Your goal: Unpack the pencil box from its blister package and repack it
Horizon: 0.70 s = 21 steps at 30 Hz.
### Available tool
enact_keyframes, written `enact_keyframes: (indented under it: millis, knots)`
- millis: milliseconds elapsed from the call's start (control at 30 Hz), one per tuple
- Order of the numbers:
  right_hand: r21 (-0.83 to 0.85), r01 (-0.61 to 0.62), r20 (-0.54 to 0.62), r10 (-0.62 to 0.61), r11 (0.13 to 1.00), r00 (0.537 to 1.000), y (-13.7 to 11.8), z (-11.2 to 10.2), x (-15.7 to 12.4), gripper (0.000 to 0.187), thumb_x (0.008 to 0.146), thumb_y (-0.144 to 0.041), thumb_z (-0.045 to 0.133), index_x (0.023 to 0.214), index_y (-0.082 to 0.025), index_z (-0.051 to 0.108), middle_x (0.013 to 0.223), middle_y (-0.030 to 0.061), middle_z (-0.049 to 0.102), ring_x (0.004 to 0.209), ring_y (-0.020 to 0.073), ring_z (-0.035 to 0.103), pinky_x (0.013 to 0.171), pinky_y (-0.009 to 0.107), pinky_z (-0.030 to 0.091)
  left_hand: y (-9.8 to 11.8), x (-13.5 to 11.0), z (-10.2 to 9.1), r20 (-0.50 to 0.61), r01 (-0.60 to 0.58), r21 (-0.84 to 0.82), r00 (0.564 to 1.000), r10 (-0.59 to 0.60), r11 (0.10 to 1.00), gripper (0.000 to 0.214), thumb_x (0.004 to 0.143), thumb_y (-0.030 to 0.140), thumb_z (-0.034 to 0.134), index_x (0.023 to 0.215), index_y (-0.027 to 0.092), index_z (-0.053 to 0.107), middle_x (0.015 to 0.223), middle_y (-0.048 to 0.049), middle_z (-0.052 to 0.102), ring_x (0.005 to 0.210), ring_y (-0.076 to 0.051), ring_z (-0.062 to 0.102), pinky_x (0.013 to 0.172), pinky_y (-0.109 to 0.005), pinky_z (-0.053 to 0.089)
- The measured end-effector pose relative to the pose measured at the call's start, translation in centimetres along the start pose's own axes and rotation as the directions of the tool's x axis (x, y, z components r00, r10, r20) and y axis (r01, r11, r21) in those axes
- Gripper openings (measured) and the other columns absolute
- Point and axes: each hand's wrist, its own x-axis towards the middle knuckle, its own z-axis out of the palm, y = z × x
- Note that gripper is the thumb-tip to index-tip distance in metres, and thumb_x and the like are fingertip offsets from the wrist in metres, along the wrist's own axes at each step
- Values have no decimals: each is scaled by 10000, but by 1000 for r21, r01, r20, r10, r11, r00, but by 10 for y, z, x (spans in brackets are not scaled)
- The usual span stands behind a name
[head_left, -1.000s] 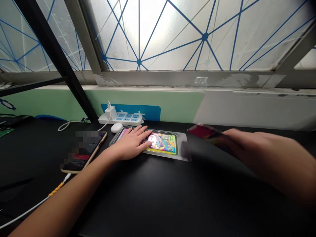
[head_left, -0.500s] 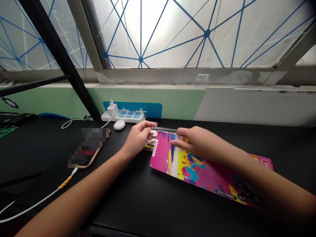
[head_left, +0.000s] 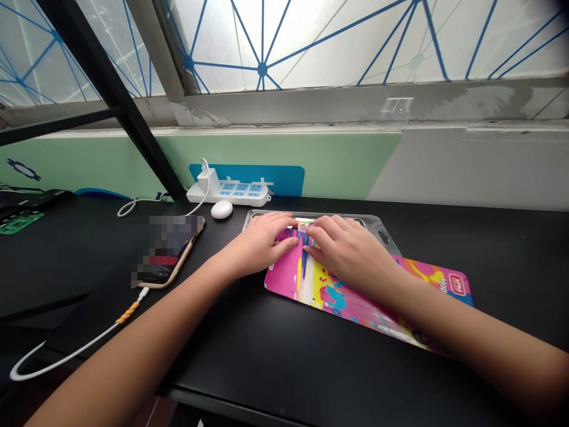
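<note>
**Q:** What's in the hands?
**A:** Nothing gripped: left hand (head_left: 258, 244) and right hand (head_left: 351, 252), fingers (head_left: 331, 228) spread apart, press flat on a pink printed card (head_left: 338, 302). Its long axis runs left to right, logo end pointing right, on a black table (head_left: 311, 373).
**Q:** The risk?
**A:** Uneven pressure could skid it off the clear blister shell (head_left: 377, 231).

You work in a room like an office: black desk (head_left: 311, 367) at six o'clock, power strip (head_left: 235, 193) and frosted window (head_left: 338, 41) at twelve o'clock.

Glossy printed card (head_left: 329, 302); clear plastic tray (head_left: 373, 224); matt black desktop (head_left: 284, 367).
</note>
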Motion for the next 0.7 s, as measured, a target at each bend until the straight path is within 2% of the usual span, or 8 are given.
enact_keyframes:
  millis: [100, 200, 267, 333, 433, 567, 700]
  knots:
    - [59, 109, -51, -106, 992, 993, -16, -12, -14, 199, 1031, -165, 461, 990, -159, 656, 977, 114, 690, 852, 250, 618, 764, 386, 423, -2, -2, -3, 27, -22, 32, 999, 21, 999, 323, 1012, 299, 569, 1309, 208, 657, 1511, -142, 578, 1471, -289, 455, 1228, -504, 321]
    - [305, 207, 24, -224, 930, 974, -34, -25, -37, 205, 1038, -293, 518, 1088, -168, 672, 946, 74, 679, 831, 231, 612, 758, 376, 447, -2, -5, -13, 171, -34, 14, 985, 31, 999, 422, 975, 340, 646, 1386, 246, 617, 1623, -147, 443, 1541, -312, 343, 1240, -522, 290]
    - [441, 198, 45, -243, 875, 969, -43, -30, -53, 286, 1039, -356, 529, 1210, -165, 655, 994, 74, 684, 863, 230, 626, 786, 374, 475, -1, -7, -19, 261, -39, 17, 965, 34, 999, 574, 935, 395, 710, 1475, 289, 550, 1692, -140, 322, 1583, -350, 232, 1250, -567, 237]
    - [504, 153, 43, -202, 850, 979, -47, -32, -65, 294, 1041, -343, 522, 1228, -161, 657, 1001, 83, 679, 865, 228, 635, 804, 373, 497, 0, -7, -21, 292, -35, 32, 956, 25, 999, 638, 932, 439, 711, 1524, 326, 501, 1717, -127, 267, 1596, -370, 172, 1252, -602, 191]
    - [516, 118, 3, -140, 848, 990, -49, -29, -71, 265, 1042, -286, 502, 1167, -135, 681, 936, 92, 665, 802, 219, 632, 751, 358, 518, 1, -7, -20, 286, -17, 45, 958, 3, 999, 598, 973, 495, 645, 1533, 346, 497, 1715, -118, 277, 1596, -362, 172, 1251, -604, 181]
    - [463, 153, -85, -129, 873, 988, -51, -28, -69, 247, 1026, -242, 529, 1135, -88, 689, 840, 83, 644, 747, 220, 620, 698, 357, 529, 0, -6, -17, 281, -15, 70, 960, -5, 997, 600, 977, 503, 648, 1539, 355, 496, 1714, -111, 282, 1594, -342, 187, 1253, -576, 192]
    - [445, 178, -117, -140, 877, 983, -53, -29, -69, 153, 992, -192, 579, 927, -125, 700, 762, 58, 625, 671, 202, 586, 628, 348, 512, -4, -6, -15, 277, -38, 79, 961, 14, 996, 619, 971, 509, 662, 1547, 367, 487, 1716, -102, 281, 1594, -333, 191, 1255, -559, 195]
